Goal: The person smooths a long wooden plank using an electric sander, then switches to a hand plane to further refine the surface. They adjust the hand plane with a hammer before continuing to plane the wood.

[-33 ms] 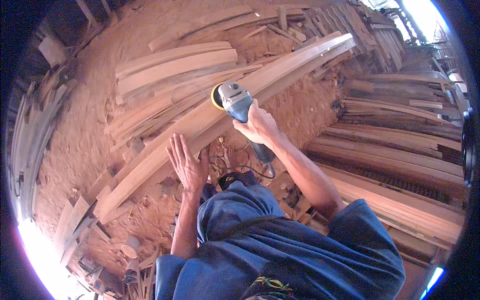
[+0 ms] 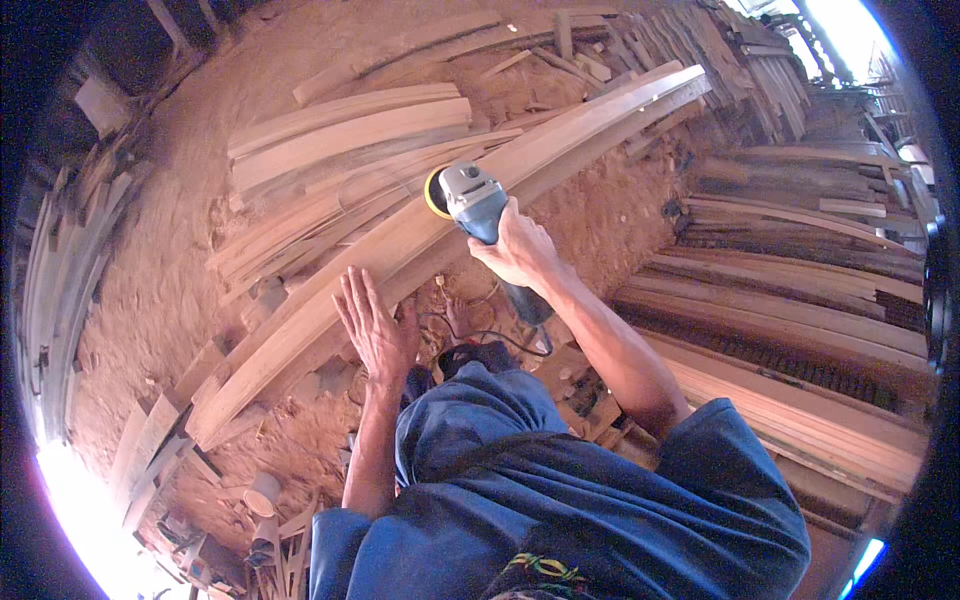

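A long wooden beam (image 2: 290,335) runs from the lower left to the upper right in front of me. My right hand (image 2: 517,248) is wrapped round the body of a blue and grey angle grinder (image 2: 474,203). The grinder's round disc with a yellow rim (image 2: 437,192) is at the beam's surface, near its middle; whether it presses on the wood I cannot tell. My left hand (image 2: 380,330) lies flat on the beam's near side, to the left of the grinder, with its fingers stretched out.
A dark cord (image 2: 520,346) loops below the grinder by my feet. Curved planks (image 2: 350,135) lie beyond the beam. Stacked boards (image 2: 780,290) fill the right side, and more long planks (image 2: 70,290) stand at the far left. A pale cylindrical container (image 2: 263,494) stands at the lower left.
The grinder and my right hand have shifted very slightly to the right. My left hand stays on the beam almost unmoved.
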A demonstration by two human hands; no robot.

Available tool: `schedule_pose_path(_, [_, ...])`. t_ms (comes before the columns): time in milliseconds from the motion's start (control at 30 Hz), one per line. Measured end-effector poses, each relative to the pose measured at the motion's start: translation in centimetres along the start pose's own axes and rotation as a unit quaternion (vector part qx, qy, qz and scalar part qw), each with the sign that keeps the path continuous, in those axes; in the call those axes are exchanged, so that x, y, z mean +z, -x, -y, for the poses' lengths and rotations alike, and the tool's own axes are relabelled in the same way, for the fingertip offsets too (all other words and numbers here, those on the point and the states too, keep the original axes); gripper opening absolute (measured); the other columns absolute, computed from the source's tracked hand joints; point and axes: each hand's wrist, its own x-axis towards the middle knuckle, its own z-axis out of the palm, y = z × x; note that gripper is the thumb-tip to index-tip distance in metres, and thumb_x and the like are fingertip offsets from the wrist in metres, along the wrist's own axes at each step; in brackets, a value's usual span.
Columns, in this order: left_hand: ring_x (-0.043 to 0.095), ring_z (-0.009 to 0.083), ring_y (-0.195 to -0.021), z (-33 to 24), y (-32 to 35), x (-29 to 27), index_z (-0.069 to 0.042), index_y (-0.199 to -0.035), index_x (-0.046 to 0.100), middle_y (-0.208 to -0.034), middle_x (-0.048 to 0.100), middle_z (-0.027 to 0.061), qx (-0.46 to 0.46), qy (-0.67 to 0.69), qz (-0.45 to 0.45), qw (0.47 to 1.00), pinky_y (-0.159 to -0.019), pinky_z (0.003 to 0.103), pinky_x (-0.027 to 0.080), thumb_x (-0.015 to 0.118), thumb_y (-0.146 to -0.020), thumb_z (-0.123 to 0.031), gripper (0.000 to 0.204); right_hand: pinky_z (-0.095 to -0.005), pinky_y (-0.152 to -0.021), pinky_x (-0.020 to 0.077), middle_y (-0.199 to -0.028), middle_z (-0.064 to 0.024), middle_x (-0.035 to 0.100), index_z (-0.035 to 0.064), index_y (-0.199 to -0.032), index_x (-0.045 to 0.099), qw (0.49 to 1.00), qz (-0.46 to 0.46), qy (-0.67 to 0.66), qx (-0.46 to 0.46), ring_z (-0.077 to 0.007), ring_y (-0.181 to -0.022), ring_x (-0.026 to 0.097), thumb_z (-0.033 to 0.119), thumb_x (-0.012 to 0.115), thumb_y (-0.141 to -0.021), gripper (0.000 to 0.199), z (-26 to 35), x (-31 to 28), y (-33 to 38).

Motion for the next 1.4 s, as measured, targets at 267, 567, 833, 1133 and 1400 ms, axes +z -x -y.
schedule_pose_path(267, [0.012,0.0411,-0.159,-8.5,-5.6,7.6,0.002,-0.16,0.028,-0.169,0.019,0.0248,0.011,-0.065,0.078,0.995,-0.127,0.061,0.003,0.072,-0.088,-0.035,0.092,-0.0546,-0.094,0.0549,-0.118,-0.037,0.066,-0.0188,-0.138,0.037,0.997,-0.014,-0.029,0.071,-0.0516,-0.108,0.067,0.053,0.072,-0.085,0.096,-12.8,-5.7,-7.5])
schedule_pose_path(567, [0.011,0.0379,-0.16,-10.9,-7.5,9.8,-0.002,-0.161,0.031,-0.171,0.019,0.0188,0.005,-0.065,0.109,0.992,-0.128,0.061,0.003,0.074,-0.086,-0.037,0.093,-0.0535,-0.094,0.055,-0.115,-0.0364,0.068,-0.0135,-0.128,0.046,0.989,-0.083,-0.075,0.096,-0.0516,-0.11,0.067,0.052,0.078,-0.081,0.087,-20.3,-9.2,-12.5])
schedule_pose_path(833, [0.012,0.0349,-0.16,-6.4,-4.9,6.7,-0.003,-0.162,0.029,-0.171,0.022,0.0163,-0.055,-0.091,0.07,0.992,-0.128,0.061,0.0,0.074,-0.087,-0.044,0.096,-0.0567,-0.091,0.0551,-0.111,-0.0374,0.068,-0.0112,-0.131,0.041,0.998,-0.002,-0.056,0.022,-0.0538,-0.105,0.067,0.049,0.077,-0.083,0.085,-11.1,-4.1,-7.2])
schedule_pose_path(1133, [0.011,0.0345,-0.16,2.6,0.8,-0.5,-0.005,-0.163,0.026,-0.172,0.018,0.0153,-0.143,-0.17,0.037,0.974,-0.127,0.06,-0.001,0.07,-0.09,-0.049,0.096,-0.0581,-0.083,0.0576,-0.102,-0.0338,0.07,-0.0149,-0.125,0.047,0.994,0.026,-0.026,-0.106,-0.0512,-0.094,0.07,0.044,0.075,-0.085,0.076,3.1,2.4,-1.0])
schedule_pose_path(1400, [0.009,0.0367,-0.16,12.1,5.9,-6.7,-0.008,-0.165,0.023,-0.173,0.015,0.0175,-0.26,-0.258,-0.039,0.93,-0.127,0.06,-0.002,0.057,-0.095,-0.063,0.095,-0.0555,-0.08,0.059,-0.095,-0.0342,0.07,-0.0116,-0.119,0.048,0.971,0.078,-0.03,-0.223,-0.0496,-0.091,0.071,0.041,0.075,-0.087,0.068,13.2,7.4,2.4])
